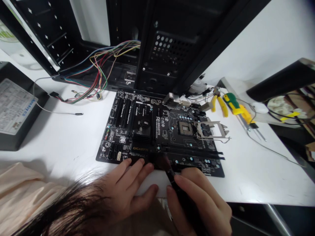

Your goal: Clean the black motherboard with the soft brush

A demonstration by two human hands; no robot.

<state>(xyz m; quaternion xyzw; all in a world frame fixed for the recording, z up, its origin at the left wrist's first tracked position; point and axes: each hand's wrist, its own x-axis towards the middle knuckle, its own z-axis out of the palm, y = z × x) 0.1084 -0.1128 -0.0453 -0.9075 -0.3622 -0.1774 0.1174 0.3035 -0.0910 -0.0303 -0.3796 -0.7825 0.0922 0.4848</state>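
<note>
- White and smooth, the tabletop (73, 131) lay before us, with a black computer case (216, 19) standing at the far side.
- We had the motherboard (164, 134) lying flat on the tabletop, just in front of the computer case.
- Our right hand (205, 200) was closed around a dark brush (183, 200), whose blurred bristle end pointed down at the near part of the motherboard, beside the gold GIGABYTE lettering (140, 148).
- Our left hand (125, 185) gripped nothing; its fingers were spread, the tips resting along the near edge, seemingly to steady the motherboard.
- We judged the step in hand to be brushing over the motherboard; the next stroke seemed to call for a light wrist, wary of the raised metal socket frame (222, 131).
- We noted matte black against pale print, long straight slots (197, 149), and the thin, bent silver edges of the socket frame.
- To our left, limp many-coloured wires (97, 86) trailed from the computer case; to our right lay pliers (223, 106) with curved yellow handles.
</note>
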